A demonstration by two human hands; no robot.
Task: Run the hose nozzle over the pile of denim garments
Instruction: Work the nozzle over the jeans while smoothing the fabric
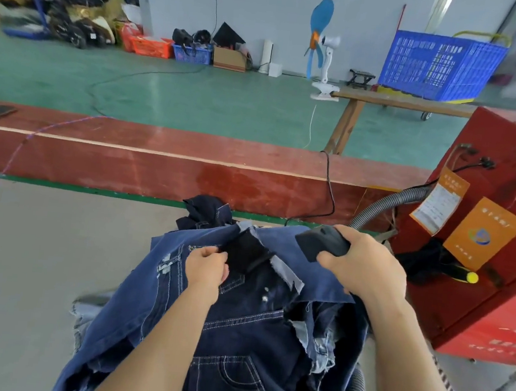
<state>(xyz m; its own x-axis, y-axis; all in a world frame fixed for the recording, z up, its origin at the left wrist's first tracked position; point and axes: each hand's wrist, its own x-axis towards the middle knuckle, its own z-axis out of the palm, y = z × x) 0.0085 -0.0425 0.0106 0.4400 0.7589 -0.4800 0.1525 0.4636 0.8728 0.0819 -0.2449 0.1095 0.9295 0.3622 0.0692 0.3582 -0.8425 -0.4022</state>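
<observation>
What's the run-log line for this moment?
right hand: holds hose nozzle above denim pile | left hand: pinches top garment | hose: leads from red machine

- Your right hand (365, 265) covers the rear of the black hose nozzle (321, 243), so you cannot see where the grey ribbed hose (385, 204) joins it.
- Your left hand (207, 267) hides the denim fold it pinches.
- The pile of denim garments (238, 325) runs off the bottom edge; its lower layers are buried.
- The red machine (495, 237) is cut by the right edge, and its orange labels (484, 236) are too blurred to read.
- The heap in the far left corner (63, 9) is too smeared to sort out.
</observation>
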